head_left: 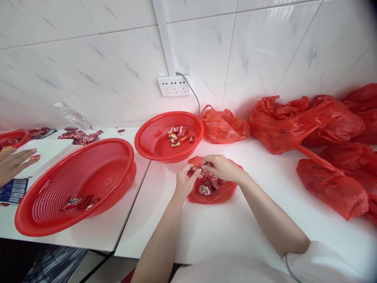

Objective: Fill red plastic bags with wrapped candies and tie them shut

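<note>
In front of me a red plastic bag (226, 192) lies open on the white table. It holds several small dark-red printed packets (204, 189). My left hand (186, 181) is at the bag's left side, thumb and fingers pinching the edge of a red packet with cream print (204, 171). From the right my right hand (224, 168) reaches over the bag, its fingers curled onto the same packet. The thumbs nearly meet on it, and the fingers partly cover it.
A red basket (141, 137) with a few packets stands behind the bag. A larger red basket (126, 157) stands at left. Red bags (277, 122) line the wall and right side. Another person's hand (13, 163) is at far left, near a clear bottle (75, 116).
</note>
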Available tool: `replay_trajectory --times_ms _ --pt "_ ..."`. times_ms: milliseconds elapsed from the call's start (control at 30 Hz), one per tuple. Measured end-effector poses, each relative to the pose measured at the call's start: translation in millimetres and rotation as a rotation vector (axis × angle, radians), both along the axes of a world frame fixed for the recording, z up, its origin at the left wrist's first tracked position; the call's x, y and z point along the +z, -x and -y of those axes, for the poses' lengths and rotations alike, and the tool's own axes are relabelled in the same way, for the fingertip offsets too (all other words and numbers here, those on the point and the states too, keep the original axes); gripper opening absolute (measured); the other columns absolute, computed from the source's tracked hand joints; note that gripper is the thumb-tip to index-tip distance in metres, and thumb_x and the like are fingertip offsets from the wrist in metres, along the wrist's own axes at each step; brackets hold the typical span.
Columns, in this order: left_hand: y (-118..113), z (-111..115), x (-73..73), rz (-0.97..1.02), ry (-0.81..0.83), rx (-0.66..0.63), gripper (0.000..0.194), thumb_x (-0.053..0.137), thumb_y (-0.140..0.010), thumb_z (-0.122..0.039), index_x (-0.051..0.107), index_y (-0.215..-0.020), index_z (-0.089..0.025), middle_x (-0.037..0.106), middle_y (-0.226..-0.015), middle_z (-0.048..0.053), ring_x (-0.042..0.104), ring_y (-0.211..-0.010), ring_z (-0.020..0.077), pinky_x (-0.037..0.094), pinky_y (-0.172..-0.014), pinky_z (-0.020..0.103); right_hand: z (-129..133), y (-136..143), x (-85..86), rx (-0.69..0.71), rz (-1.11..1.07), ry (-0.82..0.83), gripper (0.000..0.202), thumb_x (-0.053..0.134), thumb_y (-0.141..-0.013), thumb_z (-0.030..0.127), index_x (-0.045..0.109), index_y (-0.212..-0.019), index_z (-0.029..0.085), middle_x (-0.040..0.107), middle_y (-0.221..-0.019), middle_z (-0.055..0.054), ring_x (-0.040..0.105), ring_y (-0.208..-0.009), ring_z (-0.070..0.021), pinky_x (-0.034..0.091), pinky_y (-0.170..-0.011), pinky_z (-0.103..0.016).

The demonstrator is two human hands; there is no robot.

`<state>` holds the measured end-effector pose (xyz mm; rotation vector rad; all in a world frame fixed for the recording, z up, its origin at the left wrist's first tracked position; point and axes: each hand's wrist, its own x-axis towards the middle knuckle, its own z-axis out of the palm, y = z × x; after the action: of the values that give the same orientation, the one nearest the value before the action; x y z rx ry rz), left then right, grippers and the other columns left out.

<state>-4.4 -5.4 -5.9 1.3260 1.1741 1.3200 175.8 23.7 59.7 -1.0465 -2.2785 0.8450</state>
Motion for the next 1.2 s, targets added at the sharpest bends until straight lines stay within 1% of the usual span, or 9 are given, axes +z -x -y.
replay_trajectory --times_ms 100,200,333,500,667,800,1000,1200 --pt "1.4 -0.8 -2.6 0.076 0.046 -0.018 0.027 0.074 -0.073 -0.036 0.069 -0.091 -0.017 0.070 -0.087 0.004 0.064 -0.078 0.0172 0.051 -0.076 0.031 0.3 -1.2 3.8 0.013 -0.043 0.001 0.017 0.049 -0.090 0.022 0.063 -0.082 0.020 0.066 -0.080 -0.001 0.056 -0.068 -0.0138 0.041 -0.066 -0.026" --pt "2.4 -0.7 -3.5 0.093 0.094 -0.066 0.031 0.076 -0.072 -0.035 0.071 -0.096 -0.016 0.072 -0.095 0.007 0.066 -0.086 0.0208 0.052 -0.082 0.034 1.0 -2.3 6.8 0.013 -0.084 0.003 0.016 0.049 -0.090 0.022 0.063 -0.083 0.019 0.066 -0.079 -0.001 0.056 -0.068 -0.0132 0.042 -0.067 -0.026" --pt "1.7 0.1 -3.8 0.107 0.068 -0.089 0.030 0.076 -0.073 -0.034 0.071 -0.096 -0.016 0.073 -0.094 0.007 0.066 -0.088 0.0212 0.052 -0.084 0.035 1.8 -1.8 6.3 0.007 -0.077 0.009 0.015 0.050 -0.090 0.021 0.063 -0.084 0.019 0.067 -0.081 -0.002 0.057 -0.069 -0.0133 0.042 -0.067 -0.026" --pt "2.9 0.3 -5.8 0.105 0.054 -0.066 0.032 0.077 -0.071 -0.033 0.071 -0.098 -0.017 0.073 -0.093 0.005 0.066 -0.086 0.0208 0.052 -0.083 0.034 2.5 0.6 3.8 0.002 -0.069 0.012 0.015 0.049 -0.089 0.019 0.063 -0.085 0.019 0.067 -0.083 -0.001 0.058 -0.071 -0.0134 0.041 -0.067 -0.025" --pt "3.1 -0.5 -8.9 0.030 0.051 -0.035 0.031 0.078 -0.070 -0.034 0.072 -0.094 -0.016 0.073 -0.088 0.004 0.066 -0.081 0.0199 0.053 -0.079 0.033 1.9 -0.8 5.6 0.016 -0.091 0.002 0.015 0.049 -0.089 0.017 0.063 -0.085 0.019 0.067 -0.084 -0.001 0.058 -0.071 -0.0127 0.042 -0.068 -0.025" --pt "0.1 0.2 -7.0 0.027 0.078 -0.002 0.029 0.078 -0.069 -0.035 0.073 -0.090 -0.016 0.073 -0.086 0.004 0.066 -0.080 0.0193 0.053 -0.077 0.032 1.1 -3.9 7.4 0.013 -0.090 0.017 0.014 0.049 -0.090 0.018 0.063 -0.085 0.019 0.067 -0.081 0.000 0.057 -0.068 -0.0122 0.042 -0.065 -0.024" --pt "-1.7 1.2 -0.7 0.080 0.107 0.024 0.034 0.078 -0.069 -0.034 0.071 -0.096 -0.015 0.074 -0.092 0.005 0.067 -0.084 0.0204 0.054 -0.080 0.034 -2.0 -7.7 6.3 -0.041 -0.044 -0.024 0.013 0.050 -0.089 0.018 0.063 -0.085 0.019 0.068 -0.084 -0.001 0.058 -0.073 -0.0135 0.041 -0.069 -0.025" --pt "-0.8 1.4 -1.0 0.191 0.109 -0.040 0.035 0.078 -0.070 -0.033 0.071 -0.099 -0.015 0.074 -0.095 0.007 0.068 -0.086 0.0213 0.054 -0.082 0.035 -1.7 -6.3 4.7 -0.047 -0.015 -0.018 0.015 0.049 -0.089 0.017 0.063 -0.084 0.019 0.068 -0.083 -0.002 0.058 -0.071 -0.0134 0.041 -0.068 -0.025"
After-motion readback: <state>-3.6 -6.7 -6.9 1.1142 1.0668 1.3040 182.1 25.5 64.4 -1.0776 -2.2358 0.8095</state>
